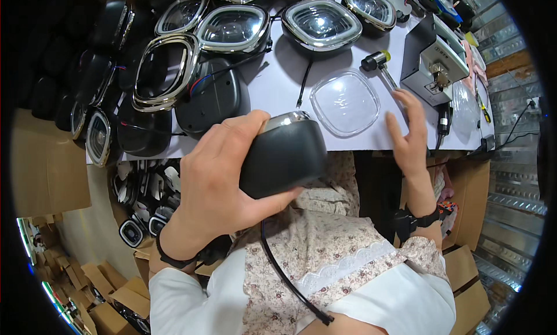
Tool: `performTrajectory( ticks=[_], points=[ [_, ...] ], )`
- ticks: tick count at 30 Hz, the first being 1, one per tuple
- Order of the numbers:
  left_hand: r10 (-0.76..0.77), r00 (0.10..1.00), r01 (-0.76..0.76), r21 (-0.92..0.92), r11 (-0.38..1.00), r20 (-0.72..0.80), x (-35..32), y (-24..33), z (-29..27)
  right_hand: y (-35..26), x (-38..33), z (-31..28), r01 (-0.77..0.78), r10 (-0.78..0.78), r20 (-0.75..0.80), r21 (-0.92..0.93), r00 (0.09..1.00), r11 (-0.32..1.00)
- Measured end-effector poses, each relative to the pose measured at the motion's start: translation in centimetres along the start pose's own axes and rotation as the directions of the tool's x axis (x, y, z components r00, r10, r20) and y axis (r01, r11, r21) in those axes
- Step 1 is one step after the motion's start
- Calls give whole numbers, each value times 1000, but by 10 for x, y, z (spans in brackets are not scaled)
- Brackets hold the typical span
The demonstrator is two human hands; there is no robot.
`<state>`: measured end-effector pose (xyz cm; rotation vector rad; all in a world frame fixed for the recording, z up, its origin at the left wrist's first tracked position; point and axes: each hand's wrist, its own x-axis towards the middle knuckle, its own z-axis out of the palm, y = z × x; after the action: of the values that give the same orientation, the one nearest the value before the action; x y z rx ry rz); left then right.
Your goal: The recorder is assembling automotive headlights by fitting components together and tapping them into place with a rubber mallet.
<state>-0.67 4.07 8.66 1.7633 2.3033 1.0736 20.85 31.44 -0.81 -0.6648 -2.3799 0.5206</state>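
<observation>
My left hand (217, 172) grips a rounded black lamp (287, 155) with a chrome rim, tilted so its dark back shows toward me; its front is hidden. A black cable (278, 262) with a plug at its end hangs from below the lamp over my apron. Over the table's right front edge, my right hand (409, 138) is open, fingers apart and holding nothing. Its fingertips are close to the handle of a small hammer (377, 60) with a black and yellow head; I cannot tell whether they touch. Between my hands lies a clear rounded-square cover (346, 103).
Several chrome-rimmed lamps (322, 24) crowd the back and left of the white table (278, 80). A loose chrome ring (165, 74) leans on a black housing (214, 100). At right stands a grey-white box-shaped device (432, 62) with a cable. Cardboard boxes (49, 167) flank the table.
</observation>
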Motion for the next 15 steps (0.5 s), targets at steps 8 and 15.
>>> performTrajectory(
  ticks=[8, 15],
  points=[
    [-54, 995, 65, 132, 989, -88, 15, -14, 12, 83, -25, -11, -146, 179, 15, -513, 984, 846],
    [-52, 994, 65, 132, 989, -99, 23, -16, 19, 15, 2, -69, -418, 351, 315, 179, 882, 890]
  ],
)
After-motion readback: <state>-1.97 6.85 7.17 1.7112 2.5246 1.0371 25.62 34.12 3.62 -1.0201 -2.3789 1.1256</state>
